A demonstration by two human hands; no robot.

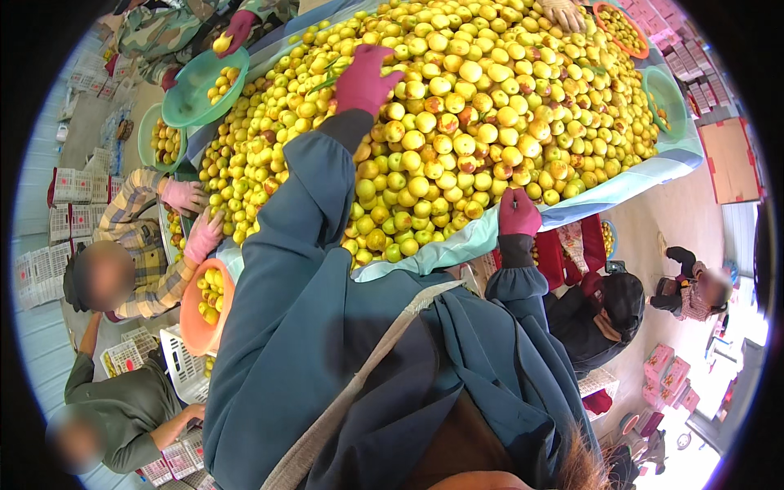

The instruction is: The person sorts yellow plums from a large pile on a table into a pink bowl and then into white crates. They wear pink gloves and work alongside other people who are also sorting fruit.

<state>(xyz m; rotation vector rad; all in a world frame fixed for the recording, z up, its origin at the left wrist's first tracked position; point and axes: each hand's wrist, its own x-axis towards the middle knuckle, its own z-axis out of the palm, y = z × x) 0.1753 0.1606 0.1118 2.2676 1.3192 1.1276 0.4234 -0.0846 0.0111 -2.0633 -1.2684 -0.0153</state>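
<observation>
A large heap of yellow-green jujubes (453, 116), several with reddish-brown patches, lies before me on a table lined with pale blue and white cloth (618, 193). My left hand (367, 79), in a magenta glove, reaches far over the heap. Its fingers are spread against the fruit, and I see nothing held in it. Green leaves (324, 84) lie just left of that hand. At the near edge of the cloth is my right hand (518, 212), also gloved in magenta, with curled fingers. Whether it grips the cloth or a fruit is hidden.
Green basins (205, 86) and an orange basin (207, 306) holding jujubes stand left. A co-worker's pink-gloved hands (195, 214) touch the heap's left side; another co-worker's pale glove (562, 13) is at the far edge. A person in a black cap (620, 306) is close on my right.
</observation>
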